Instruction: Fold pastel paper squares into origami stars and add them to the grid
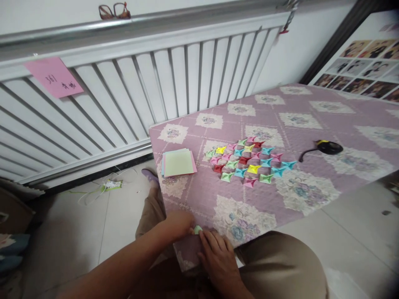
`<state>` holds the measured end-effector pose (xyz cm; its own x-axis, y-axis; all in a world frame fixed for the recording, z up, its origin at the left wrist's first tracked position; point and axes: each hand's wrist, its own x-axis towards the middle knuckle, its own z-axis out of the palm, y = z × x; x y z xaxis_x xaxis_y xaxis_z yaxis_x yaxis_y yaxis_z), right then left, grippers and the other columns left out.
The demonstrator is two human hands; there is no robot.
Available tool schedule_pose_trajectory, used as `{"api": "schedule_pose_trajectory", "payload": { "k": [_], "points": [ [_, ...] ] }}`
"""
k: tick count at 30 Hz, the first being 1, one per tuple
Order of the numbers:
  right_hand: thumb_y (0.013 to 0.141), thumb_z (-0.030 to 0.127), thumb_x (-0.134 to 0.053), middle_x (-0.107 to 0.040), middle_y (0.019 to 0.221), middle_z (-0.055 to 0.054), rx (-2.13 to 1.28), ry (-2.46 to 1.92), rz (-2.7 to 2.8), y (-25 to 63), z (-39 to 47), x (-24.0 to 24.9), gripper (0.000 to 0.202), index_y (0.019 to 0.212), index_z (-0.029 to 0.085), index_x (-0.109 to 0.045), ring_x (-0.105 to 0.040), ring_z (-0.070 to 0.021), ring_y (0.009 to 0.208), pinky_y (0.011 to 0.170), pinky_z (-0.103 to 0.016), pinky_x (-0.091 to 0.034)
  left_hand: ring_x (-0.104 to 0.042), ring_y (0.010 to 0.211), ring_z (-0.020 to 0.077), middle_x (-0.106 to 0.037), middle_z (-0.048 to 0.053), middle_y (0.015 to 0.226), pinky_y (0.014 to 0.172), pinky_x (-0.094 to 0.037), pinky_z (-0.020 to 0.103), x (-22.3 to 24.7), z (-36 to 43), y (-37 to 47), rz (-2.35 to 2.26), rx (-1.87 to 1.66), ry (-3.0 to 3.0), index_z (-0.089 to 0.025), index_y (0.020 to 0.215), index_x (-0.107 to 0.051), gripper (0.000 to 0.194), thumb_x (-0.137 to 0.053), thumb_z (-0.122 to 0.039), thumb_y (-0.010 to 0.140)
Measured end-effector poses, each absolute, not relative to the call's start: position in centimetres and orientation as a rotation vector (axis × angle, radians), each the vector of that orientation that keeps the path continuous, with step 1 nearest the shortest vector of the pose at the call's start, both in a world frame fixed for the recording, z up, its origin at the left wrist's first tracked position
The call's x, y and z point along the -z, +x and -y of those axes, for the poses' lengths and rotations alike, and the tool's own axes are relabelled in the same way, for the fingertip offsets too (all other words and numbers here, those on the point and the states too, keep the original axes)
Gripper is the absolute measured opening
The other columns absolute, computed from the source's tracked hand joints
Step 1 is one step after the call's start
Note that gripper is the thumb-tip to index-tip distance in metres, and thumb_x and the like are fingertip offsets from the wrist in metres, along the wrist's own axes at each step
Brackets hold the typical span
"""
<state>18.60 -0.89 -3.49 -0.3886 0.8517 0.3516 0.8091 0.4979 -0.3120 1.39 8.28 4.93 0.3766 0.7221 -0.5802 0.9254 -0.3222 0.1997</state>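
Paper note (pixel 53 77), pink, is stuck on the left of the big white radiator (pixel 149 95) that runs along the wall. It has dark writing on it that looks like "361" and two small marks too blurry to read. On the ledge above the radiator sits a pair of brown glasses (pixel 114 11). Below it, on the pale tiled floor (pixel 93 224), lies a thin white cord with a small green tag (pixel 109 185).

Next comes the bench (pixel 311 128). It is covered with a purple cloth that has pale flower squares all over it. Near its left edge lies a small stack of square papers (pixel 178 163), pale green on top with pink and blue peeking out. Just to the right of the stack is a group of little folded paper shapes (pixel 249 162) in red, pink, yellow, green and blue, laid close together. Further right rests a black round thing with a bit of yellow on it (pixel 326 147).

At the near edge of the bench, the left hand (pixel 179 224) and the right hand (pixel 218 257) meet. Both pinch a small pale green folded paper (pixel 197 229) between their fingertips, pressing it on the cloth. The person's legs in tan trousers (pixel 280 265) sit under the bench.

Far right, a board leaning on the wall shows rows of small photos (pixel 364 66).
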Motion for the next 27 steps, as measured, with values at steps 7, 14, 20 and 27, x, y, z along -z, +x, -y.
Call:
{"api": "schedule_pose_trajectory", "payload": {
  "k": [7, 14, 20, 27],
  "points": [
    [0.088, 0.033, -0.053, -0.066, 0.112, -0.004, -0.124, -1.381, 2.316, 18.9, 0.3, 2.3, 0.03, 0.117, 0.024, -0.058, -0.055, -0.0224, 0.104, 0.096, -0.043, -0.025, -0.066, 0.086, 0.0312, -0.071, 0.012, 0.088, 0.068, -0.049, 0.035, -4.8, -8.3, 1.4, -1.425, 0.516, 2.134, -0.019, 0.086, -0.071, 0.025, -0.065, -0.041, 0.076],
    [0.087, 0.026, -0.052, -0.065, 0.117, -0.004, -0.026, -1.368, 2.325, 19.5, 0.7, 2.4, 0.035, 0.122, 0.022, -0.055, -0.053, -0.0228, 0.108, 0.101, -0.045, -0.021, -0.065, 0.089, 0.0283, -0.071, 0.009, 0.094, 0.072, -0.048, 0.034, -4.7, -7.8, 1.3, -1.447, 0.475, 2.125, -0.02, 0.091, -0.069, 0.023, -0.061, -0.038, 0.079],
    [0.086, 0.024, -0.052, -0.065, 0.114, -0.003, -0.111, -1.414, 2.323, 19.5, 0.3, 1.3, 0.032, 0.118, 0.026, -0.057, -0.054, -0.0234, 0.108, 0.097, -0.044, -0.027, -0.065, 0.086, 0.0266, -0.07, 0.008, 0.092, 0.07, -0.047, 0.033, -4.0, -6.6, 1.0, -1.527, 0.402, 2.112, -0.02, 0.089, -0.067, 0.021, -0.058, -0.037, 0.081],
    [0.091, 0.025, -0.045, -0.068, 0.088, -0.001, -0.382, -1.541, 2.104, 18.9, -1.7, -0.2, 0.019, 0.096, 0.026, -0.063, -0.06, -0.0191, 0.085, 0.078, -0.034, -0.039, -0.06, 0.093, 0.0239, -0.067, 0.006, 0.097, 0.079, -0.043, 0.033, -3.2, -3.8, 0.7, -1.669, 0.256, 2.132, -0.02, 0.093, -0.062, 0.023, -0.05, -0.038, 0.09]
  ]
}}
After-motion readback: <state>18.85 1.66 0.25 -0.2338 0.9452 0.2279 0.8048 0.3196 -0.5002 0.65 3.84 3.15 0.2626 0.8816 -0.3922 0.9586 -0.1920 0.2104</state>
